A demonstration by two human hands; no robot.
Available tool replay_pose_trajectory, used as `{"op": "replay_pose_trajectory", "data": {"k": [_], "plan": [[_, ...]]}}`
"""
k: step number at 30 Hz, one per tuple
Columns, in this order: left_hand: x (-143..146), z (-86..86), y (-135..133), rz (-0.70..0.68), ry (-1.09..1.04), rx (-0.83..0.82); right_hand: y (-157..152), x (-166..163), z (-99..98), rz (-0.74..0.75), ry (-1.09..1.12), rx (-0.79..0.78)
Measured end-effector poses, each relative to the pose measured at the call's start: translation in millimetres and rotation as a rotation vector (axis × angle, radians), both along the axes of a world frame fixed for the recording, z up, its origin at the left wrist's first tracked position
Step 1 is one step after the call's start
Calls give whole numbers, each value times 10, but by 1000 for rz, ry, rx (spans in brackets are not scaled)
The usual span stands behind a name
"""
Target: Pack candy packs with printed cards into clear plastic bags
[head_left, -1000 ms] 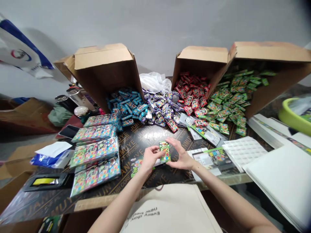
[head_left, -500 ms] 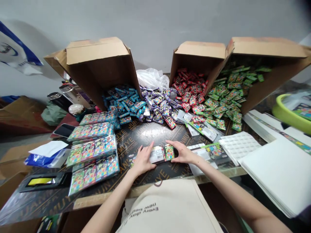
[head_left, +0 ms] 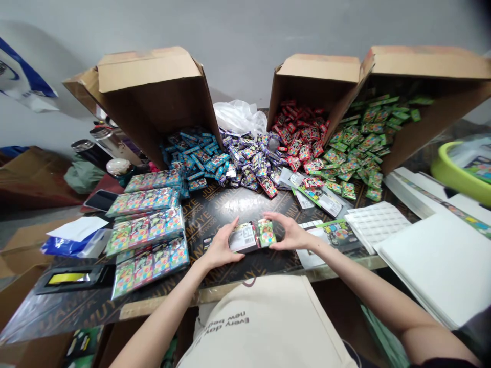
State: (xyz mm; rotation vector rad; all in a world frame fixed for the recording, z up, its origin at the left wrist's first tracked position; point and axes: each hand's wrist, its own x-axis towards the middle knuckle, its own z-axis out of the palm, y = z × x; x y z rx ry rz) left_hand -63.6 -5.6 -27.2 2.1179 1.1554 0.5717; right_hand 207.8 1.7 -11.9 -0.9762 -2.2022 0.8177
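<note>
My left hand [head_left: 222, 246] is closed round a printed cardboard sleeve [head_left: 242, 239], thumb on the near side and fingers on the far side. A white label with a barcode shows on top of the sleeve. At its right end sits a small green candy box [head_left: 267, 233], pinched between the thumb and fingers of my right hand [head_left: 290, 235]. The green box meets the sleeve's open end; a red edge shows between them. Whether other boxes lie inside the sleeve is hidden.
Cartons spill small blue boxes [head_left: 201, 158], red boxes [head_left: 303, 138] and green boxes [head_left: 360, 148], with purple boxes [head_left: 249, 158] between. Wrapped packs [head_left: 149, 230] are stacked at left. Flat printed sleeves [head_left: 337, 235], label sheets [head_left: 378, 222] and white sheets [head_left: 441, 260] lie right.
The sleeve now stands thicker, its near side showing, and my left hand grips it more firmly. The green box has shifted slightly left with my right hand. The view has moved a little.
</note>
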Motion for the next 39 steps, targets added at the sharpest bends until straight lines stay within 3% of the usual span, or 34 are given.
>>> {"op": "replay_pose_trajectory", "data": {"k": [3, 5, 10, 13, 16, 20, 23, 26, 31, 35, 39], "plan": [[-29, 0, 35, 64, -22, -1, 111, 103, -163, -155, 7, -42], [-32, 9, 52, 72, -20, 9, 169, 123, -233, -162, -31, -56], [39, 19, 23, 31, 16, 50, 171, -91, -91, -19, 37, -48], [108, 21, -32, -25, 22, 61, 136, -268, 39, 147, 24, -136], [153, 29, -79, -64, 11, 70, 134, -355, 63, 185, 26, -218], [124, 42, -63, 11, -7, 71, 204, -196, -59, 19, 56, -176], [68, 42, -9, 140, 7, 102, 224, 51, -220, -153, -153, -74], [47, 27, 26, 193, 36, 115, 181, 205, -329, -175, -332, -30], [106, 11, 24, 173, 133, 109, 107, 128, -119, -283, -154, 124], [157, 68, 13, 111, 161, 102, 55, -55, 120, -71, -222, 104], [172, 134, 5, 57, 159, 90, 42, -148, 197, 125, -219, 19]]}}
